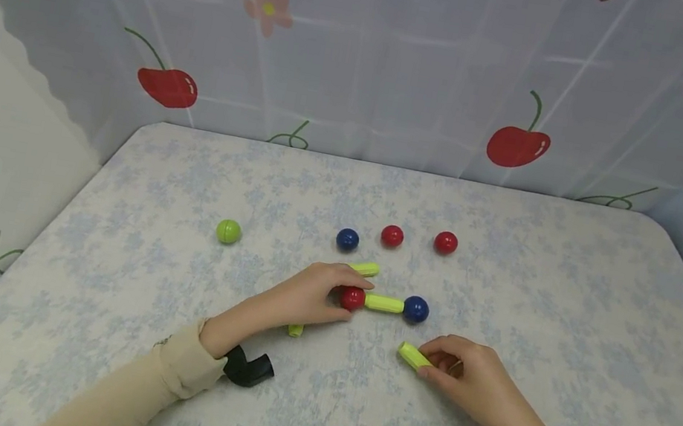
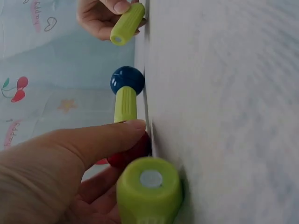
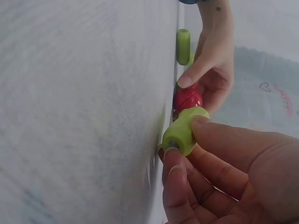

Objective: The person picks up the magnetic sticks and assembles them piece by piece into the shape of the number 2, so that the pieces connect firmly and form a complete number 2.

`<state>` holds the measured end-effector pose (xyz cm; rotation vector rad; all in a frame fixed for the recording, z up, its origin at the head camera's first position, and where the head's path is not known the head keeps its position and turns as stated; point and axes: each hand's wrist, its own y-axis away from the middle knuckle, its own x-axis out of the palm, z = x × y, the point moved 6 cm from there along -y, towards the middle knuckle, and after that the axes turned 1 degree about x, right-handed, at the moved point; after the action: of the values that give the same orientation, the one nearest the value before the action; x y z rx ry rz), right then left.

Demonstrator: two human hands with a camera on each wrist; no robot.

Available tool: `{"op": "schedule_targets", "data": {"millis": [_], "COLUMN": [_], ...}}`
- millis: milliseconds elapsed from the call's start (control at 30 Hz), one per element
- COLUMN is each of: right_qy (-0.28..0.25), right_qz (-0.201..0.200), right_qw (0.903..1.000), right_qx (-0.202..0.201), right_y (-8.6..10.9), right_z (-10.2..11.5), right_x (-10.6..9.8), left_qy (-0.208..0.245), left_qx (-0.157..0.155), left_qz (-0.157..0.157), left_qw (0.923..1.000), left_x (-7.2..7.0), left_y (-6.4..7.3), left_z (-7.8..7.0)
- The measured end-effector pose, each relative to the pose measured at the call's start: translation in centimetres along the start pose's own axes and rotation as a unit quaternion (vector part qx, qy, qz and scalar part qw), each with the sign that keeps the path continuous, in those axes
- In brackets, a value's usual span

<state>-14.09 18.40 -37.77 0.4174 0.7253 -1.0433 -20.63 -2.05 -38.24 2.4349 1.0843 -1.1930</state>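
My left hand (image 1: 317, 296) grips a red ball (image 1: 352, 298) between thumb and fingers. A yellow-green rod (image 1: 383, 304) joins that ball to a blue ball (image 1: 416, 309) on its right, all in one line on the table. Closer to me on the right, my right hand (image 1: 467, 373) pinches a loose yellow-green rod (image 1: 413, 356), its free end pointing up-left. In the left wrist view a grey metal disc shows in the end of a nearby rod (image 2: 149, 191). Another rod (image 1: 366, 268) lies just beyond the left hand, partly covered by it.
Behind the hands lie a loose blue ball (image 1: 347, 239), a red ball (image 1: 392, 236) and a second red ball (image 1: 446, 242). A green ball (image 1: 228, 231) sits off to the left. One rod (image 1: 295, 329) pokes out under the left wrist. A printed curtain (image 1: 367, 59) hangs behind the table.
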Motion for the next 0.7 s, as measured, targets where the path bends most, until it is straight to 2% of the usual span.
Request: {"op": "schedule_targets", "data": {"millis": [133,233,333,400,500,567,633,700], "right_qy": [-0.017,-0.039,-0.106,-0.18,-0.284,-0.32,-0.337,-0.346], "right_qz": [0.007,0.014,0.035,0.055,0.073,0.073,0.069,0.066], "right_qw": [0.9997,0.9985,0.991,0.9765,0.9431,0.9264,0.9161,0.9106], "right_qx": [0.014,0.036,0.074,0.104,0.157,0.184,0.205,0.216], "right_y": [0.0,0.0,-0.1,-0.1,0.0,0.0,0.0,0.0], "right_z": [-0.2,-0.5,-1.1,-1.4,-2.0,-2.3,-2.6,-2.6], "right_x": [0.0,0.1,0.5,0.9,1.5,1.7,1.8,1.9], "left_qy": [0.044,0.058,0.064,0.072,0.092,0.101,0.107,0.111], "left_qx": [-0.007,-0.006,-0.002,-0.001,-0.003,-0.001,-0.001,-0.002], "left_qz": [0.004,-0.002,-0.015,-0.025,-0.039,-0.044,-0.047,-0.049], "left_qw": [0.999,0.9983,0.9979,0.9971,0.995,0.9939,0.9931,0.9927], "left_x": [-0.6,-0.7,-0.5,-0.4,-0.4,-0.4,-0.4,-0.4], "left_y": [0.6,0.6,0.5,0.4,0.4,0.4,0.5,0.6], "left_z": [0.3,0.4,0.4,0.5,0.5,0.6,0.7,0.7]}}
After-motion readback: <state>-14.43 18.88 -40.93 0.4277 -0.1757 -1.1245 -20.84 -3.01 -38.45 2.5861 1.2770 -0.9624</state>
